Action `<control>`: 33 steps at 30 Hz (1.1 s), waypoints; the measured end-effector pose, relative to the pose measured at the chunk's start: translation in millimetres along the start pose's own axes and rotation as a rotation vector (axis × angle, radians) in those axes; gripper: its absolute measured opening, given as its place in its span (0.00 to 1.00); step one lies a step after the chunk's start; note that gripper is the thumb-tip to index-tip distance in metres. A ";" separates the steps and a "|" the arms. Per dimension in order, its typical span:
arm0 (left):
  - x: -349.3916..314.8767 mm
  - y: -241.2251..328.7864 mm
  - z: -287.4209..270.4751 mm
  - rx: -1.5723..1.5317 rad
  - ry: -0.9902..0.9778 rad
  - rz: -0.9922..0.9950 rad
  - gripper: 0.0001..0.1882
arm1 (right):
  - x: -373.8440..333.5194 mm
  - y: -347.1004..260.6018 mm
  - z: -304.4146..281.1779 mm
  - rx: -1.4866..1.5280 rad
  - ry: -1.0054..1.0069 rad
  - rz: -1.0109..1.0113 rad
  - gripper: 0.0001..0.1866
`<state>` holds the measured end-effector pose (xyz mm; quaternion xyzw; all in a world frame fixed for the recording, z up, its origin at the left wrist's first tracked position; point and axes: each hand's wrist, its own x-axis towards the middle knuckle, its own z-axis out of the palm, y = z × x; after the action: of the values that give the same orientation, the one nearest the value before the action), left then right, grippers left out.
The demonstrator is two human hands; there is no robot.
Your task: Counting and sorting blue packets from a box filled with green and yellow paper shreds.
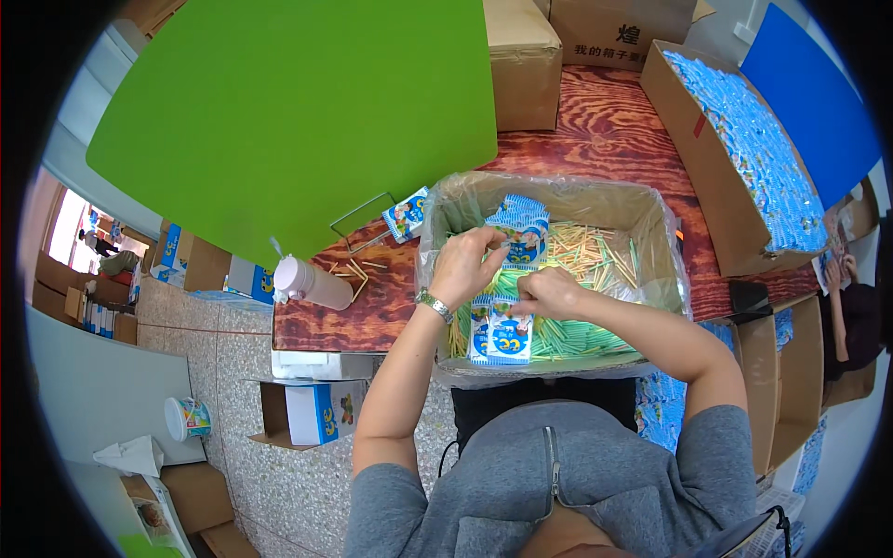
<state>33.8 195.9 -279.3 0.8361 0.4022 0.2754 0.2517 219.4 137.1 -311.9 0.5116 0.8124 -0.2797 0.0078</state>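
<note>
Left hand [468,267] and right hand [553,294] curl near blue packets [509,337], whether pinching I cannot tell; a loose grip could drop 1 among the sticks [588,257].

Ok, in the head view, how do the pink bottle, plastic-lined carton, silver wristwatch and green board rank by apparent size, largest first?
1. Green board
2. Plastic-lined carton
3. Pink bottle
4. Silver wristwatch

No two look alike in size.
</note>
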 end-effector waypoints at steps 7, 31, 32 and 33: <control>-5.9 11.6 -8.2 -0.039 -0.083 -0.032 0.13 | -12.1 0.6 8.5 -0.180 0.204 -0.194 0.07; -18.1 22.6 -7.6 -0.057 -0.335 -0.076 0.25 | -30.0 14.6 -14.3 -0.170 0.151 -0.089 0.21; -18.5 23.0 -6.3 -0.059 -0.336 -0.073 0.25 | -31.1 17.0 -15.0 -0.213 0.165 -0.148 0.18; -19.1 22.5 -3.9 -0.068 -0.382 -0.050 0.24 | -32.1 18.9 -14.8 -0.256 0.179 -0.207 0.16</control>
<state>33.2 168.9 -267.0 0.8541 0.3581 0.1190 0.3580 254.5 123.5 -298.3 0.4431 0.8870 -0.1267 -0.0285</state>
